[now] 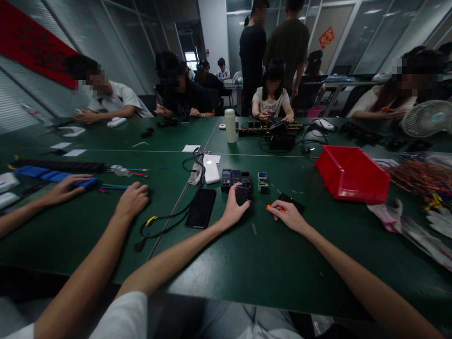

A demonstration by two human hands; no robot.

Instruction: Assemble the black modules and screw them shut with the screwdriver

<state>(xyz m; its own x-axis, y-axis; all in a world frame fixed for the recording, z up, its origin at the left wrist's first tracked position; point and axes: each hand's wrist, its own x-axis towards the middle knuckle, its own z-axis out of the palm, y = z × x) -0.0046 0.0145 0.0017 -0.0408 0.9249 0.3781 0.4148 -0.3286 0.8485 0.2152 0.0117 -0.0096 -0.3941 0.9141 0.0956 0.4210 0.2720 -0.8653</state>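
My left hand [233, 209] is closed around a small black box-shaped device [242, 195], held just above the green table. In my right hand [290, 215] is a screwdriver [271, 208] with an orange handle. Its thin shaft points left, and the tip reaches the device's right edge; whether it touches I cannot tell. Behind my left hand stand several similar black devices [226, 179] in a row. A small unit with bare circuit boards [262, 182] is to their right. A flat black piece [292, 202] lies partly hidden behind my right hand.
A black phone [200, 208], a cable [165, 217] and a white case [211, 169] lie to the left. A co-worker's hands [132, 200] work beside a blue strip [52, 176]. A red bin [353, 174], gloves [399, 219] and copper wires [420, 179] are at right; a bottle [230, 126] stands behind.
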